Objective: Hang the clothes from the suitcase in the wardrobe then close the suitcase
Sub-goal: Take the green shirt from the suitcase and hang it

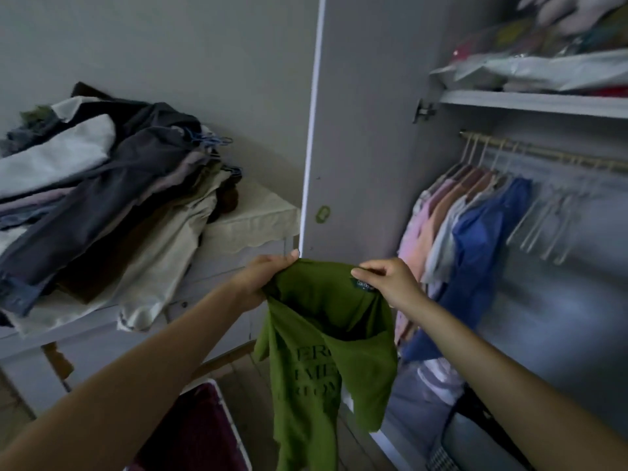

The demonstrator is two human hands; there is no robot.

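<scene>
**Green shirt held up by the wardrobe**

A person holds a green shirt (323, 341) up in front of the open wardrobe door (360, 130). The left hand (261, 277) grips one side of the neck. The right hand (387, 280) pinches the other side by the label. The shirt hangs down between them. Clothes (475, 232) hang on the rail (543, 153) to the right. A pile of clothes (102, 198) lies on a table (238, 260) to the left.

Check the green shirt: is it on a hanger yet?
No hanger shows. The green shirt hangs from both hands at its neckline.
</scene>
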